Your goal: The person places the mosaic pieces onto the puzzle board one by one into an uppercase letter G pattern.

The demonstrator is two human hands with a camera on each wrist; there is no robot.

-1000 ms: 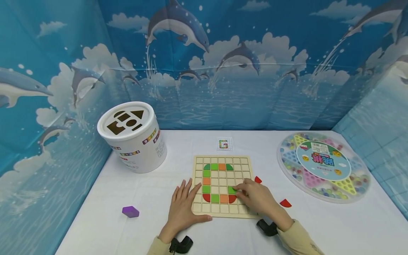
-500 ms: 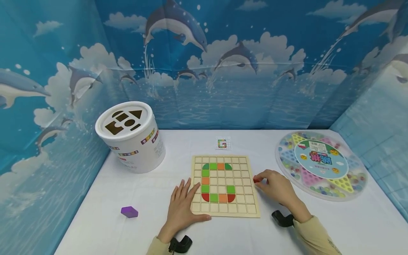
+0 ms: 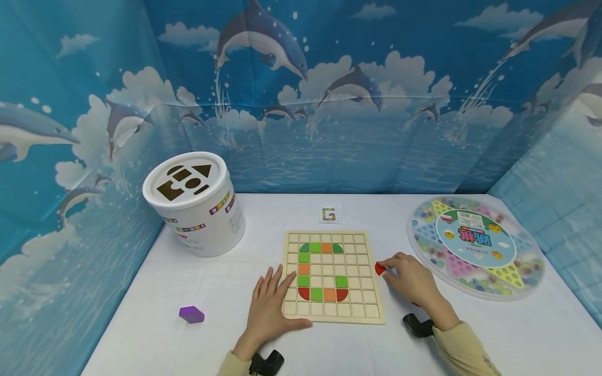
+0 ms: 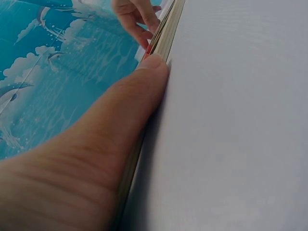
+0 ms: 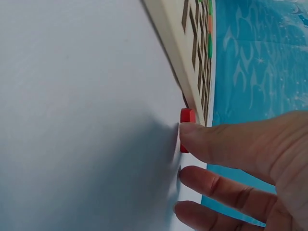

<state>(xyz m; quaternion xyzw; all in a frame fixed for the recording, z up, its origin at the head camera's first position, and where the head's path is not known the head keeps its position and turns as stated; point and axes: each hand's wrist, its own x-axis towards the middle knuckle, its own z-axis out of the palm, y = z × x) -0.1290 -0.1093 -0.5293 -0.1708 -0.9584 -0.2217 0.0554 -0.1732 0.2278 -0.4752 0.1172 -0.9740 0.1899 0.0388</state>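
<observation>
A square wooden grid board [image 3: 356, 312] lies on the table with green, orange and red pieces set in its cells. My left hand [image 3: 270, 308] rests at its lower left corner, fingers spread over the left edge. In the left wrist view the thumb [image 4: 139, 86] lies along the board's front edge. Just beyond the board's right edge, my right hand [image 3: 414, 281] pinches a red quarter-round block [image 3: 379, 269] between thumb and forefinger. In the right wrist view the thumb presses the red block [image 5: 186, 116] close to the board's side; the forefinger is hidden behind.
A small pattern card [image 3: 331, 213] lies behind the board. To the left stand a white bucket [image 3: 207, 222] with a shape-cut lid and a purple block [image 3: 192, 314]. A round clear game case [image 3: 475, 248] of marbles sits at the right. A dolphin-print curtain [image 3: 301, 151] encloses the table.
My right hand has left the green square in its cell and moved right to the red quarter-round block. The left hand has stayed in place.
</observation>
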